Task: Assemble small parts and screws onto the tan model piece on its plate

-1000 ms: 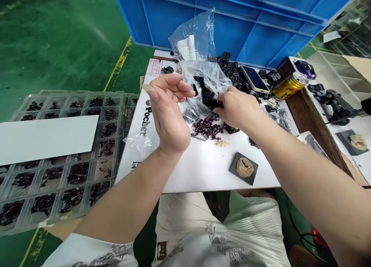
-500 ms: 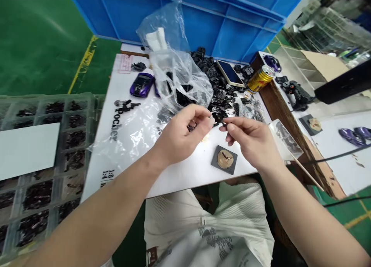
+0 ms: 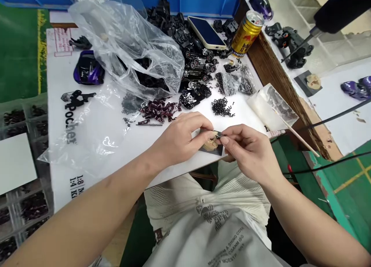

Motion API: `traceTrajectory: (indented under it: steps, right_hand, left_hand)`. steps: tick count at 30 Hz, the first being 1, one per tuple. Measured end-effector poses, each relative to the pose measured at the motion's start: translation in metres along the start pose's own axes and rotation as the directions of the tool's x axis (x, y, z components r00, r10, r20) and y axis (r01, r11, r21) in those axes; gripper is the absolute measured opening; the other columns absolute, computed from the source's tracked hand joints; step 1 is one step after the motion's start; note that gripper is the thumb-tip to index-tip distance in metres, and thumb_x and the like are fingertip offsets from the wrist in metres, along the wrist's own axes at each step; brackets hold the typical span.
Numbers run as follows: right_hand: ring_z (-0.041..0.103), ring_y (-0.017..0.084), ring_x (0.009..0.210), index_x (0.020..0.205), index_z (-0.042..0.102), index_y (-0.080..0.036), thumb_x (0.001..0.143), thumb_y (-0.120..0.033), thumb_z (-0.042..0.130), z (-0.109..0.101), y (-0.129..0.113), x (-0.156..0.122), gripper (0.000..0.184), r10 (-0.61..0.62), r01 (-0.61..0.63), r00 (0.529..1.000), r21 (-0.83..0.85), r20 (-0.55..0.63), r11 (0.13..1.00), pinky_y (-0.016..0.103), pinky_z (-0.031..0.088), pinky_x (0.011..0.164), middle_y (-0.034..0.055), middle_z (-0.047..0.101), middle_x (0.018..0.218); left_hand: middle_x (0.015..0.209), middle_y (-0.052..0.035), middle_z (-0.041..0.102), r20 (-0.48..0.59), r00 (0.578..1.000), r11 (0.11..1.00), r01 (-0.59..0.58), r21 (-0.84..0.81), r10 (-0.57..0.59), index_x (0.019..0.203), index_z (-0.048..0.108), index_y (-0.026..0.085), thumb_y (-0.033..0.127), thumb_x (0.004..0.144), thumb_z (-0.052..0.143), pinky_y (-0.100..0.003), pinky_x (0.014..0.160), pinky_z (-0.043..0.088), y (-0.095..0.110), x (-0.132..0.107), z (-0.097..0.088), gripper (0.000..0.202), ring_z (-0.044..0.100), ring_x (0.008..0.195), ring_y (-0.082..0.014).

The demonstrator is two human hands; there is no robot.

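Observation:
My left hand [image 3: 187, 137] is closed in a pinch, its thumb and forefinger meeting at a small dark part [image 3: 218, 135]. From the other side my right hand [image 3: 249, 149] pinches the same part between thumb and fingertips. Its exact kind is too small to make out. Just beneath the fingertips lies a dark square pad with a round tan lump [image 3: 210, 145] on it, partly covered by the hands. Beyond the hands are a pile of dark red small parts [image 3: 160, 111] and a heap of tiny black pins or screws [image 3: 222, 107].
Black toy car chassis [image 3: 199, 66] crowd the back beside a clear plastic bag [image 3: 139, 46]. A phone [image 3: 207, 33] and a gold can [image 3: 246, 35] stand there. A purple car body [image 3: 88, 68] sits left. An electric screwdriver [image 3: 327, 17] hangs at upper right.
My hands have come closer together, and their fingertips now meet at the small dark part above the tan lump. The head view has shifted, bringing the parts piles into clearer sight.

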State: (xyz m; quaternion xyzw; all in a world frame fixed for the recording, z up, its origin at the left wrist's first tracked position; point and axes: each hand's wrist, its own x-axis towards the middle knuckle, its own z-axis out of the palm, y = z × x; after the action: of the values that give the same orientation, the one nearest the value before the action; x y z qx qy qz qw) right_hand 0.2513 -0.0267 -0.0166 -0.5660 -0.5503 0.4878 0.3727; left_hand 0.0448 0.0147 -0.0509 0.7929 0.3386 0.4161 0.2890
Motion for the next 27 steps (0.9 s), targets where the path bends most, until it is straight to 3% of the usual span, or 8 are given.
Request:
traceTrajectory:
  steps: [4, 12, 19, 24, 27]
  right_hand:
    - [0.055, 0.012, 0.058, 0.086, 0.071, -0.017, 0.08, -0.062, 0.085, 0.0, 0.003, 0.003, 0.047, 0.039, -0.039, 0.999, -0.017, 0.011, 0.999, 0.026, 0.056, 0.051, 0.0, 0.062, 0.069]
    - [0.06, 0.013, 0.06, 0.087, 0.074, -0.019, 0.081, -0.052, 0.087, -0.002, 0.006, 0.006, 0.037, 0.079, -0.077, 0.996, 0.057, -0.034, 0.995, 0.026, 0.057, 0.054, -0.0001, 0.065, 0.067]
    - [0.06, 0.013, 0.06, 0.09, 0.077, -0.016, 0.079, -0.048, 0.089, -0.002, 0.01, 0.004, 0.036, 0.077, -0.076, 0.997, -0.051, 0.009, 0.996, 0.027, 0.059, 0.056, 0.0001, 0.067, 0.07]
    - [0.057, 0.012, 0.055, 0.084, 0.076, -0.017, 0.081, -0.044, 0.087, 0.002, 0.01, 0.001, 0.029, 0.03, -0.034, 0.998, -0.072, -0.055, 0.997, 0.024, 0.055, 0.052, -0.0011, 0.064, 0.065]
    - [0.058, 0.012, 0.054, 0.084, 0.076, -0.018, 0.081, -0.047, 0.087, 0.003, 0.01, -0.001, 0.031, 0.009, -0.017, 0.993, -0.066, -0.114, 0.998, 0.025, 0.055, 0.052, -0.0012, 0.064, 0.063]
  left_hand:
    - [0.099, -0.0025, 0.07, 0.064, 0.998, 0.994, 0.014, 0.112, -0.021, 0.094, 0.064, 0.02, 0.017, 0.098, 0.059, -0.036, 0.091, 0.044, -0.004, 0.003, 0.003, 0.007, 0.064, 0.098, -0.0201]
    - [0.102, -0.0033, 0.071, 0.117, 0.989, 0.99, -0.106, 0.088, 0.096, 0.102, 0.068, 0.02, 0.023, 0.103, 0.059, -0.037, 0.092, 0.043, -0.008, 0.001, -0.002, 0.01, 0.064, 0.098, -0.0205]
    - [0.102, -0.0042, 0.07, 0.159, 0.987, 0.984, -0.043, 0.175, 0.015, 0.102, 0.075, 0.021, 0.027, 0.106, 0.055, -0.039, 0.093, 0.041, -0.012, 0.003, 0.004, 0.022, 0.063, 0.098, -0.0219]
    - [0.104, -0.0056, 0.071, 0.104, 0.994, 0.978, 0.014, 0.21, -0.037, 0.102, 0.074, 0.019, 0.027, 0.106, 0.053, -0.041, 0.092, 0.043, -0.007, 0.003, 0.005, 0.022, 0.064, 0.099, -0.0229]
    - [0.108, -0.0051, 0.075, 0.087, 0.996, 0.987, -0.025, 0.16, 0.011, 0.107, 0.073, 0.021, 0.022, 0.106, 0.052, -0.04, 0.096, 0.045, -0.004, 0.002, 0.002, 0.022, 0.067, 0.103, -0.022]
